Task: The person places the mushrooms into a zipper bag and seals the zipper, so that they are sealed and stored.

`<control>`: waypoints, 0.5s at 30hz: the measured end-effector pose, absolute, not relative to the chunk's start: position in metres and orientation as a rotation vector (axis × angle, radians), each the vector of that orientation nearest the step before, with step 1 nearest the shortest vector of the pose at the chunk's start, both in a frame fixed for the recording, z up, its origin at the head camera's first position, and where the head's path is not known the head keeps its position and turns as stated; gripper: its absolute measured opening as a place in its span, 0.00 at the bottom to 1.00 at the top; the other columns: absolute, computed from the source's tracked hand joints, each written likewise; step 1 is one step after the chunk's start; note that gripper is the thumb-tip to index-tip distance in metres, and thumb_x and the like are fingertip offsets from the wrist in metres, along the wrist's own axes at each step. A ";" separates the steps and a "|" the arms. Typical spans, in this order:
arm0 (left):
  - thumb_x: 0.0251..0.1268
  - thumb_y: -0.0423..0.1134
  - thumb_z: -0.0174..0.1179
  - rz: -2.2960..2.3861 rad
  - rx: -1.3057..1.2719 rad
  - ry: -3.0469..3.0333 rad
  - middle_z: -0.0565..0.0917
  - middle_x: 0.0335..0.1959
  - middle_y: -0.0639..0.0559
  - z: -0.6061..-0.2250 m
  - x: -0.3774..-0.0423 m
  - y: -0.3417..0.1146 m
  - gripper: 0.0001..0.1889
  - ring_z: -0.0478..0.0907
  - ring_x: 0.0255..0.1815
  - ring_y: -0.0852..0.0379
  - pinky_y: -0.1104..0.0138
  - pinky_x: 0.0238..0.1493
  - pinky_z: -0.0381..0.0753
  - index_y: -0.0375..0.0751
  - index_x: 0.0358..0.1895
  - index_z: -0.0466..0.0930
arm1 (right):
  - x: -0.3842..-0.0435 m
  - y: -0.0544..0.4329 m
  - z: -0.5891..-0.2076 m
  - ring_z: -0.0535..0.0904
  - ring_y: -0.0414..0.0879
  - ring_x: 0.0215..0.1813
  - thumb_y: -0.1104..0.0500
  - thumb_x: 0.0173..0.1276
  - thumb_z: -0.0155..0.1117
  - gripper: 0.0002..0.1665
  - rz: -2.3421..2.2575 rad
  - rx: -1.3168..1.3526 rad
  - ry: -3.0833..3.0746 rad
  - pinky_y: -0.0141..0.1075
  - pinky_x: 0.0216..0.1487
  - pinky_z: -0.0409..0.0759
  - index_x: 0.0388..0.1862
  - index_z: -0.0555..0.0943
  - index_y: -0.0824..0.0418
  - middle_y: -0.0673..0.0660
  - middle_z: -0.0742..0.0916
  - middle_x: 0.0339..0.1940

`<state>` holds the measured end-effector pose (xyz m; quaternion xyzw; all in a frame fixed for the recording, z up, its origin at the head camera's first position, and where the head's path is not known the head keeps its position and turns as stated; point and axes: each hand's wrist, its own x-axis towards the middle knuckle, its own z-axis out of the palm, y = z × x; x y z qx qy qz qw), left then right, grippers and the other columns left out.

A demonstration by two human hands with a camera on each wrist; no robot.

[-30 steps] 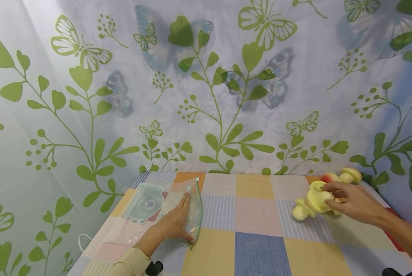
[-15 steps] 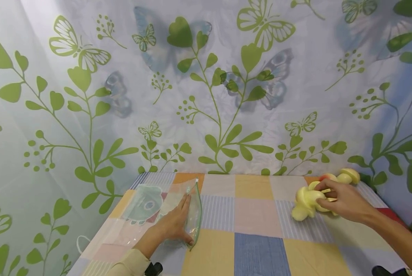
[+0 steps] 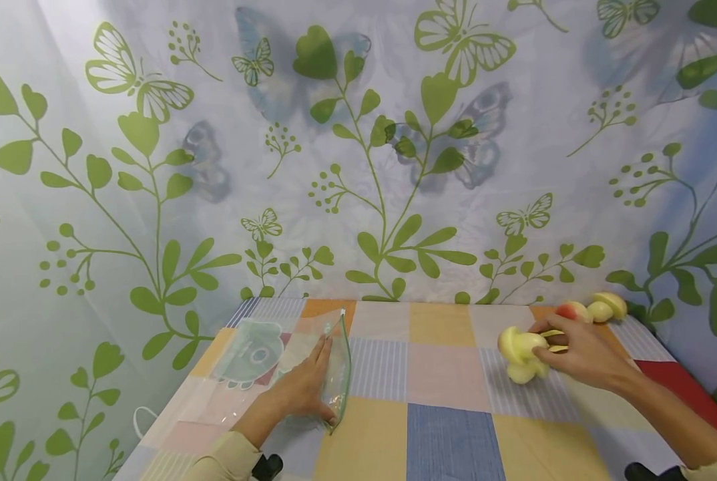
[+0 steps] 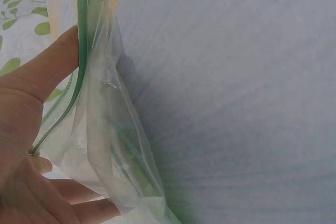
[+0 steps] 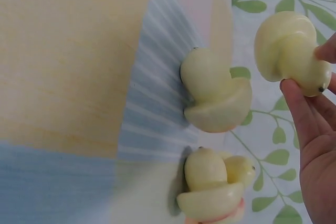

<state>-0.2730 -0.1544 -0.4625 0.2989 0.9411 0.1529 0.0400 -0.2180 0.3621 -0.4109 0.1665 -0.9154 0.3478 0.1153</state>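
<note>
My right hand point(image 3: 581, 354) pinches a pale yellow toy mushroom point(image 5: 286, 45) by its stem, between thumb and fingers, at the right of the head view. Another mushroom point(image 5: 215, 93) lies on the cloth, partly behind the held one in the head view. On the left, my left hand point(image 3: 301, 387) lies spread along the mouth of a clear zip bag point(image 3: 256, 354) with a blue-green printed figure. In the left wrist view its thumb touches the green zip strip point(image 4: 83, 40), with the fingers at the plastic lower down.
A further mushroom point(image 3: 611, 307) and a red-and-yellow round piece point(image 3: 575, 311) lie at the table's back right corner. A patchwork cloth point(image 3: 448, 434) covers the table. A leaf-and-butterfly curtain point(image 3: 382, 167) hangs right behind its back edge.
My right hand has moved left with the mushroom, uncovering more of the red-and-yellow piece and now overlapping the mushroom on the cloth. The left hand and bag have stayed put.
</note>
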 end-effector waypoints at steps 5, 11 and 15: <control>0.36 0.57 0.86 0.470 0.927 2.885 0.42 0.82 0.26 -0.463 -0.274 -0.154 0.78 0.66 0.71 0.26 0.42 0.62 0.76 0.26 0.82 0.37 | -0.220 0.357 -0.414 0.86 0.65 0.50 0.64 0.68 0.72 0.13 1.119 0.511 -2.663 0.32 0.40 0.85 0.49 0.80 0.67 0.65 0.83 0.54; 0.36 0.56 0.86 0.463 0.942 2.884 0.42 0.82 0.28 -0.463 -0.275 -0.154 0.78 0.68 0.69 0.26 0.42 0.62 0.76 0.27 0.82 0.38 | -0.221 0.352 -0.416 0.86 0.66 0.51 0.63 0.69 0.72 0.13 1.106 0.512 -2.672 0.34 0.40 0.85 0.49 0.81 0.65 0.65 0.84 0.54; 0.36 0.57 0.86 0.454 0.945 2.874 0.42 0.83 0.29 -0.463 -0.276 -0.154 0.78 0.68 0.69 0.26 0.42 0.62 0.76 0.29 0.82 0.37 | -0.223 0.349 -0.419 0.87 0.64 0.50 0.63 0.69 0.71 0.12 1.116 0.534 -2.656 0.32 0.40 0.85 0.49 0.81 0.64 0.62 0.84 0.52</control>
